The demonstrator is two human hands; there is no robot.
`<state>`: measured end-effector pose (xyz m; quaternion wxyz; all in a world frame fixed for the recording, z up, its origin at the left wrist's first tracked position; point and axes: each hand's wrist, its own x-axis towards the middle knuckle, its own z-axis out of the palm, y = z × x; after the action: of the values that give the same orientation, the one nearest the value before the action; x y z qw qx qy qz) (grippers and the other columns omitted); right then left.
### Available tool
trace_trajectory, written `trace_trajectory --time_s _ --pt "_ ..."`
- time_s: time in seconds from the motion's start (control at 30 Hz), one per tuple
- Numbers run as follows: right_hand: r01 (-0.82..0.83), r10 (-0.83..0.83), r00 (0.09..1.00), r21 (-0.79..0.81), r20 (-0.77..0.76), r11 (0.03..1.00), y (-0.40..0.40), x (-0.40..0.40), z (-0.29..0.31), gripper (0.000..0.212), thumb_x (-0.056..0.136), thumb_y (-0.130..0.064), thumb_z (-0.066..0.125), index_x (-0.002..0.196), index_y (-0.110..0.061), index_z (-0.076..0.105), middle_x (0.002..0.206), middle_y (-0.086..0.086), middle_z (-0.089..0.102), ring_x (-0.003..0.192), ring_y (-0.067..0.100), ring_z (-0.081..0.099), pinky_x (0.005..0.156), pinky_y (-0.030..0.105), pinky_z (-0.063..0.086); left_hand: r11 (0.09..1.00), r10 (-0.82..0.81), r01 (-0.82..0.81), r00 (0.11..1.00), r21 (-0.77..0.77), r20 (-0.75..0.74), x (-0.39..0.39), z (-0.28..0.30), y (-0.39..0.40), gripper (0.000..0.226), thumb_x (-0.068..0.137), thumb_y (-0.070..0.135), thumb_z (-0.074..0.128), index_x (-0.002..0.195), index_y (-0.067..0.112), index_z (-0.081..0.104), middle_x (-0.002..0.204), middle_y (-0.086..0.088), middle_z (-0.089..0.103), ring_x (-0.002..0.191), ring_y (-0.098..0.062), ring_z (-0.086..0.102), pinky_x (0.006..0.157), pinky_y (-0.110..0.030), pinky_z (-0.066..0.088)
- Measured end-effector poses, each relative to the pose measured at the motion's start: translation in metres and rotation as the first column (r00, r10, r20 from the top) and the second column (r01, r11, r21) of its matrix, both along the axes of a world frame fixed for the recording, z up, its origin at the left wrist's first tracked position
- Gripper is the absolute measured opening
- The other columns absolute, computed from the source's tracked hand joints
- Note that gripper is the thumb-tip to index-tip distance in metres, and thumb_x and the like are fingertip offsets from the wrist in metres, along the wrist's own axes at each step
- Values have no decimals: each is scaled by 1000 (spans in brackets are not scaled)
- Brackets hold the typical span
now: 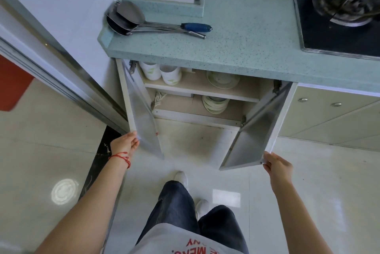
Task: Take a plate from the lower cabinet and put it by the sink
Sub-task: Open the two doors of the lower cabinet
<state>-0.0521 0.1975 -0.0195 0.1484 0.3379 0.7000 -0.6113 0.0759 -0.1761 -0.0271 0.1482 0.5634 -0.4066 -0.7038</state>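
Beneath the speckled green surface [236, 48], the lower cabinet [205, 97] stands open, plates [214, 104] stacked on its bottom shelf. Left hand [125, 142] grips the left door [141, 118] edge; right hand [277, 166] pinches the right door [255, 140] corner.

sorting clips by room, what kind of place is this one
Most likely a home kitchen: a speckled countertop with metal spatulas lying on it, a gas stove set into it, and an open lower cabinet with stacked plates and cups.
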Motion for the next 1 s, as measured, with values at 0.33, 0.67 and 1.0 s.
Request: trace_trajectory --time_s 0.33,0.67,1.0 --pt "68 -66 997 43 -40 997 28 6 7 13 82 -2 61 70 -4 59 67 5 53 74 22 52 88 33 49 995 101 -101 995 -25 5 20 16 -8 20 82 6 60 64 9 55 52 -2 57 57 -8 52 58 -15 52" --pt "109 -103 994 170 -47 979 46 6 -1 24 83 -8 61 104 3 63 75 7 60 83 25 54 95 39 45 989 128 -123 990 -86 55 19 19 -2 20 82 6 61 64 9 53 69 -6 53 65 -10 52 69 -25 50" --pt "-65 125 989 526 -79 848 52 13 7 28 74 -21 49 83 3 60 80 21 56 75 30 50 67 35 38 985 1 51 953 -167 302 35 -2 -23 24 89 13 48 66 18 50 54 -1 62 65 -15 52 57 -24 46"
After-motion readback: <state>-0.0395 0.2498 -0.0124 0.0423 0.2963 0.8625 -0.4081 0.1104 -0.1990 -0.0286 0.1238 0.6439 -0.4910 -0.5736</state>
